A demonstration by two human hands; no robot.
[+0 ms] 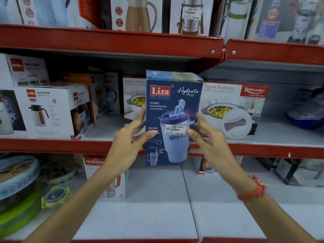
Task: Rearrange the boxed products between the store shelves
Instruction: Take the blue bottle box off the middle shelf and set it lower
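A tall blue Liza Hydrate Pro box (172, 106) is upright in the air in front of the red middle shelf edge (52, 146). My left hand (130, 135) grips its left side with the thumb on the front face. My right hand (204, 135) grips its right side, thumb by the price sticker. The box's bottom hangs above the white lower shelf (157, 216). A Sigma Marbella casserole box (233, 111) stands on the middle shelf just right of it; a second one (134, 97) is partly hidden behind it.
Two stacked Cello Magnum boxes (50, 111) fill the middle shelf's left side. A white box with red top (105, 176) and round containers (17, 181) sit on the lower shelf's left. Flask boxes (140, 14) line the top shelf. Dark items (298, 172) stand at lower right.
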